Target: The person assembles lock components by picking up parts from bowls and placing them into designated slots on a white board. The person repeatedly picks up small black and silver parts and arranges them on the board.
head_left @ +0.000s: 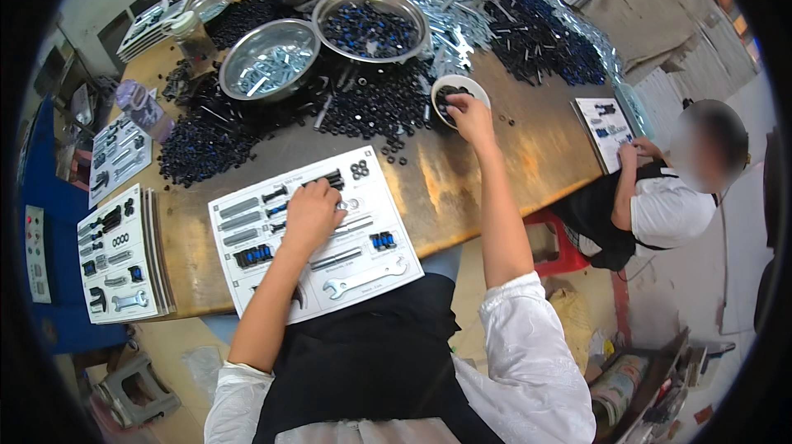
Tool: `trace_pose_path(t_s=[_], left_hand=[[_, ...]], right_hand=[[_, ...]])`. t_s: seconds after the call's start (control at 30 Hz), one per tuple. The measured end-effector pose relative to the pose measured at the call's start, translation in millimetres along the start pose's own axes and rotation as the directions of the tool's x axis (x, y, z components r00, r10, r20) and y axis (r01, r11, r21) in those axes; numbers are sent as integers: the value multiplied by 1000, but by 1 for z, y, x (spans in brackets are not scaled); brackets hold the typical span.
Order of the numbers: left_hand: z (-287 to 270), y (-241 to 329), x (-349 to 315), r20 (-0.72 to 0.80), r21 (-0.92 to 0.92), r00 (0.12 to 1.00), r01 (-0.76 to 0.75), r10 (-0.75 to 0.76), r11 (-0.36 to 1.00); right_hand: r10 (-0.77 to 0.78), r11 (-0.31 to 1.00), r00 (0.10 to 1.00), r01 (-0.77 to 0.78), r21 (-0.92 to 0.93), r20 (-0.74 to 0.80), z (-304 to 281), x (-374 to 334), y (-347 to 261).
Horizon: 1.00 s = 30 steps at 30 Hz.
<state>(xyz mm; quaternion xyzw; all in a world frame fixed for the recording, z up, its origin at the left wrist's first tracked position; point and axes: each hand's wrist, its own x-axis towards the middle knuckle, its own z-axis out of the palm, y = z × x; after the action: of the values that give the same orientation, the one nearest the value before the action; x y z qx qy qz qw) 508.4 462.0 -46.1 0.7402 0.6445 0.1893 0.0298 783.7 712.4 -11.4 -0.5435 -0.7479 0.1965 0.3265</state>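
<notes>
A white card set with hardware lies at the table's front edge: grey sleeves, black bolts, blue-marked screws, black nuts and a silver open-ended wrench. My left hand rests over its middle, fingers curled beside the black bolts and small light washers. Whatever those fingers hold, if anything, is hidden. Further right, my right hand dips its fingertips into a white bowl of small black ring-shaped parts. The fingers there are drawn together; what lies between them cannot be made out.
Metal bowls hold silver parts and blue-marked screws. Loose black nuts, silver pieces and dark bolts are heaped behind. Stacked cards stand left. A co-worker sits right, hands on another card.
</notes>
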Motion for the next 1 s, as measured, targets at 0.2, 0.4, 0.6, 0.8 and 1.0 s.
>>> trace_pose_path(t_s=[0.2,0.4,0.6,0.8,1.0], left_hand=[[-13,-6,-7,-79,-35,997,7,-9,999],[-29,-6,-21,-70,-68,997,6,-11,998],[-20,-7,-34,-94,-35,993,-74,70,997],[-16,-7,-26,-99,-44,993,-69,64,997],[-17,-4,-29,-69,-30,995,-76,74,997]], right_hand=[[-336,928,942,327,178,21,32,-97,-84],[-307,931,900,217,295,308,73,-170,-99],[-304,936,910,231,264,283,82,-178,-87],[-301,943,906,237,233,299,79,-176,-89],[-267,956,914,212,202,304,76,-179,-88]])
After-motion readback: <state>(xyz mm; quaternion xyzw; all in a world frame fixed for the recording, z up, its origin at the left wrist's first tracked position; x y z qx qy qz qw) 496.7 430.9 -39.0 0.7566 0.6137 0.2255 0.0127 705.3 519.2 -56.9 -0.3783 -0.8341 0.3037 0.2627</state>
